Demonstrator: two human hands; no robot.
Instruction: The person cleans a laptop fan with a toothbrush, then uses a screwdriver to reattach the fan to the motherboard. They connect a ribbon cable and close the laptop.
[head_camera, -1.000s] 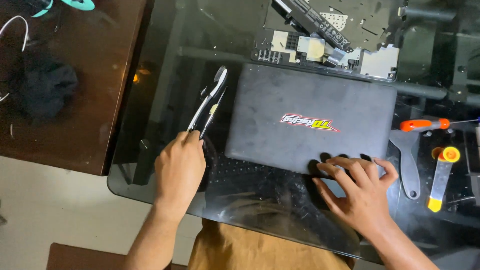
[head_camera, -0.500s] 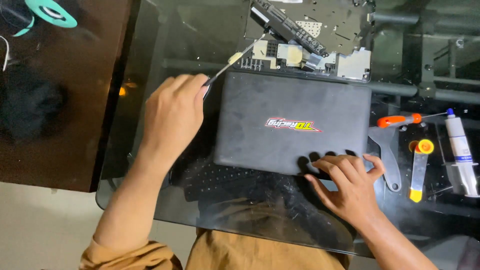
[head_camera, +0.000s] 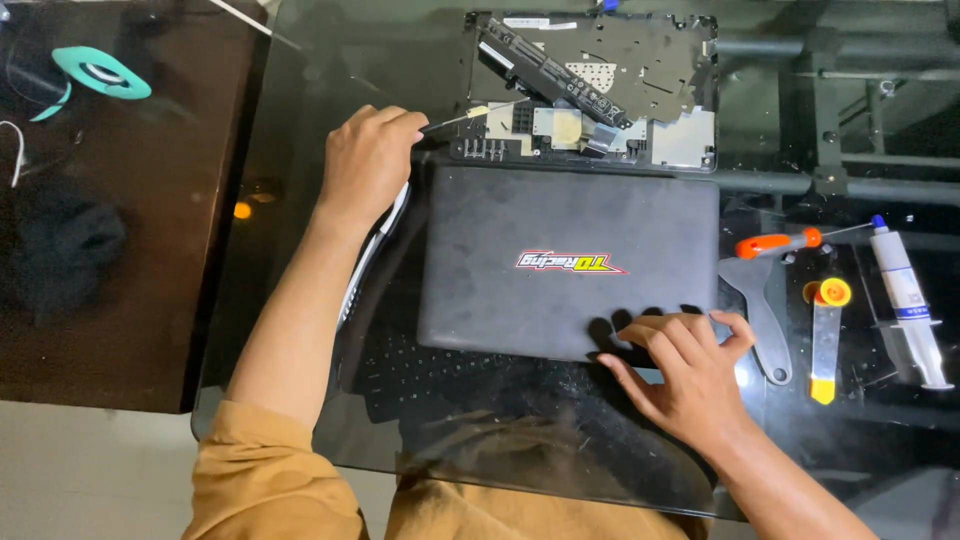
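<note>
The work surface is a dark glass bench (head_camera: 300, 120) standing beside a brown wooden table (head_camera: 150, 200), with pale floor visible at the lower left.

Step in hand: probing the opened chassis. The left hand (head_camera: 365, 165) is clenched around a slim metal tool (head_camera: 465, 117), whose tip reaches into the near-left corner of the exposed laptop base (head_camera: 600, 90) at the far edge of the bench. A white-handled pair of pliers (head_camera: 372, 255) lies under the left forearm. The right hand (head_camera: 690, 375) holds nothing; its fingers lie spread and flat on the near-right corner of the closed dark laptop lid (head_camera: 560, 260), apparently steadying it.

Next move, as judged: fine tip control, since the tool sits among small connectors and a ribbon cable.

Condition of the base: cover removed, metal shielding, a long battery bar and a pale board section exposed.

Near the right edge lie an orange-handled screwdriver (head_camera: 780, 242), a grey spudger (head_camera: 765, 310), a yellow-ended tool (head_camera: 825, 330) and a syringe (head_camera: 905, 300).
</note>
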